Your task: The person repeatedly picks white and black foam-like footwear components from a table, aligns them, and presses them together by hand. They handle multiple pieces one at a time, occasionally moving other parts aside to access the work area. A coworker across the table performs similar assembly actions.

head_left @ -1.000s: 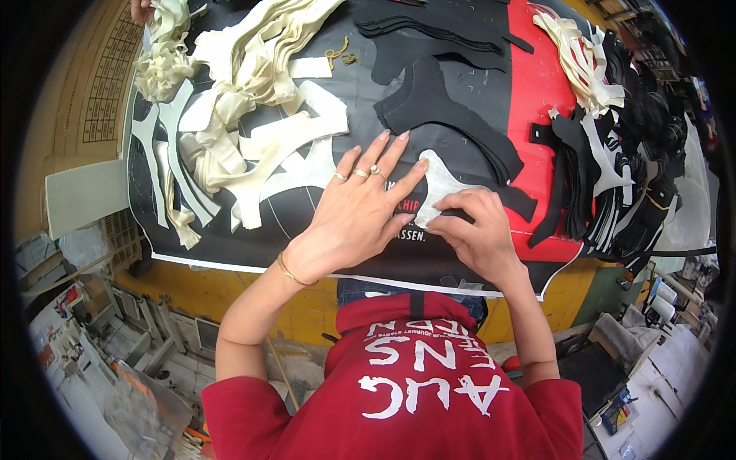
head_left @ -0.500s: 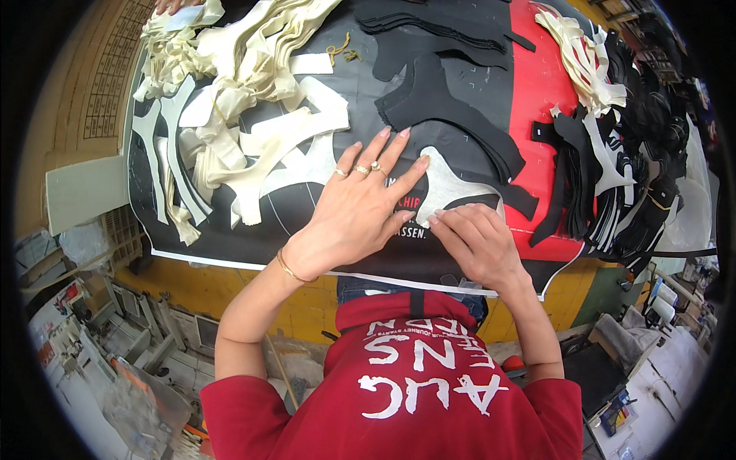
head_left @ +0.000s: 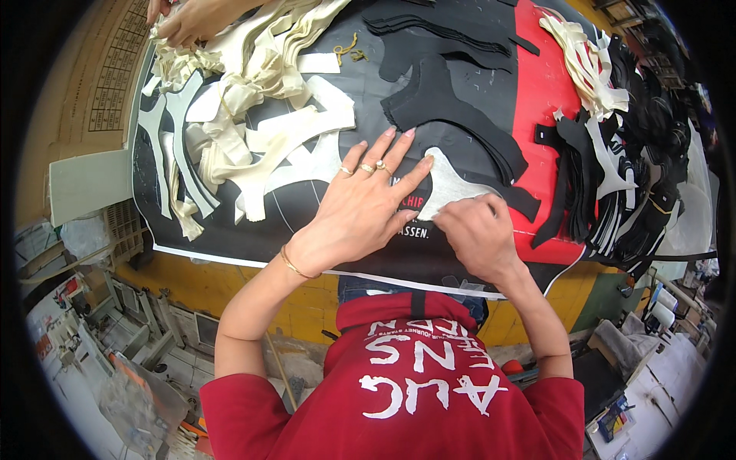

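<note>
**Right hand curling tighter over the pale piece**

Beyond the left hand, a co-worker's hands are now reaching over the cream pile, where one was showing before. The left hand is lying spread, index fingertip resting at the pale piece's upper tip. The piece is lying between both hands, its lower right side running under the curled right fingers; whether these are pinching it, I cannot tell. Black pieces are lying just beyond the left fingertips. The step in hand seems to be working the piece's edge; the next move probably calls for steady left pressure and a clean right-hand grip.
</note>
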Demonstrator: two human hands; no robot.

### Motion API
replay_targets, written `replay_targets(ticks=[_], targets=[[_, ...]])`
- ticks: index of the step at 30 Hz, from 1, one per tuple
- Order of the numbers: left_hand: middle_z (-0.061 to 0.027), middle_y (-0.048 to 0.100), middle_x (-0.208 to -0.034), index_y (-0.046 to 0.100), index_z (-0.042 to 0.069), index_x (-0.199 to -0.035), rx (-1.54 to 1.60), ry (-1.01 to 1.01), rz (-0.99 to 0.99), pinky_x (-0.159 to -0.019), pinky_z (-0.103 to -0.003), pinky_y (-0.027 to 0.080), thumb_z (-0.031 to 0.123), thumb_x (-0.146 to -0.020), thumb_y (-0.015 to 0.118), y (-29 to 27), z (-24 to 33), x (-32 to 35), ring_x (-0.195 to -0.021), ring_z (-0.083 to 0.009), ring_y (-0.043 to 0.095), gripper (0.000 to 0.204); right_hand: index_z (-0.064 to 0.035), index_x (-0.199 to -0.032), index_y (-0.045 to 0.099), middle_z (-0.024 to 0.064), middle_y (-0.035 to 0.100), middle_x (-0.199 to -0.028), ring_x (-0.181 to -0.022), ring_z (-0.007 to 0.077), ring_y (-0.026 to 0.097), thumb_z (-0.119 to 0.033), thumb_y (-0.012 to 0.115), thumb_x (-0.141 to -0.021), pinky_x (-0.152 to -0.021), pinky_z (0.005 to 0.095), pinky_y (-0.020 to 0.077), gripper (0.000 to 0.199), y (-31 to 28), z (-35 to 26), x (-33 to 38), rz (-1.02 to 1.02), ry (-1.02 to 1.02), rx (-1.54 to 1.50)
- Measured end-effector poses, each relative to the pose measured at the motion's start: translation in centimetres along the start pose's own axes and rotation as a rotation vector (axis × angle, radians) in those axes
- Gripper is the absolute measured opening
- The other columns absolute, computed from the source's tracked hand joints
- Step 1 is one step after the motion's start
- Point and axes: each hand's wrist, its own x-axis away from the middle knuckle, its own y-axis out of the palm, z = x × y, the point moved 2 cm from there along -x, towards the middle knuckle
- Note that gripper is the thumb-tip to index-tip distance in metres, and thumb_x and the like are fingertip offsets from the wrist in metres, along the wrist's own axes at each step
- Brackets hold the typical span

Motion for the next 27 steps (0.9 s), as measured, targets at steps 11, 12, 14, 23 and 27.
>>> replay_targets(ticks=[11, 12, 14, 23, 27], targets=[[-0.0243, 0.035, -0.157, 0.046, 0.011, -0.150, -0.008, 0.024, 0.033, -0.117, -0.053, 0.028, 0.028, -0.090, 0.070, -0.1, 0.2, -0.1, -0.146, -0.0409, 0.033, 0.067, -0.0059, -0.107, 0.069, 0.0065, 0.067, -0.111, -0.111, 0.0265, 0.066, -0.009, 0.071, -0.084, -0.089, 0.0406, 0.0516, 0.022, 1.5, -1.6, 0.9, 0.170, 0.083, 0.006], [-0.0243, 0.035, -0.157, 0.046, 0.011, -0.149, -0.002, 0.025, 0.038, -0.117, -0.053, 0.028, 0.028, -0.090, 0.070, -0.1, 0.2, -0.1, -0.146, -0.0410, 0.033, 0.067, -0.0055, -0.106, 0.070, 0.0066, 0.067, -0.113, -0.112, 0.0265, 0.066, -0.009, 0.070, -0.085, -0.090, 0.0403, 0.0516, 0.022, 1.6, -1.7, 1.1, 0.156, 0.072, 0.024], [-0.0243, 0.035, -0.157, 0.046, 0.011, -0.149, -0.004, 0.025, 0.036, -0.117, -0.053, 0.028, 0.027, -0.089, 0.070, -0.1, 0.2, 0.0, -0.146, -0.0410, 0.033, 0.067, -0.0050, -0.106, 0.071, 0.0069, 0.067, -0.114, -0.113, 0.0261, 0.066, -0.011, 0.068, -0.086, -0.092, 0.0398, 0.0512, 0.020, 1.7, -1.8, 1.3, 0.131, 0.053, 0.051], [-0.0233, 0.030, -0.161, 0.041, 0.014, -0.153, 0.015, 0.008, -0.014, -0.120, -0.051, 0.021, 0.029, -0.091, 0.068, -0.1, 0.1, 0.0, -0.149, -0.0409, 0.028, 0.069, -0.0069, -0.106, 0.072, 0.0064, 0.068, -0.115, -0.115, 0.0236, 0.066, -0.013, 0.067, -0.088, -0.100, 0.0409, 0.0473, 0.020, 2.1, -1.9, 1.7, 0.083, 0.031, 0.140], [-0.0252, 0.035, -0.157, 0.045, 0.010, -0.149, 0.014, 0.024, 0.034, -0.117, -0.054, 0.027, 0.023, -0.092, 0.064, -0.2, 0.1, -0.1, -0.146, -0.0422, 0.032, 0.062, -0.0117, -0.111, 0.072, 0.0056, 0.068, -0.121, -0.118, 0.0230, 0.064, -0.014, 0.069, -0.086, -0.103, 0.0431, 0.0433, 0.026, 2.4, -2.4, 1.9, 0.067, 0.031, 0.163]])
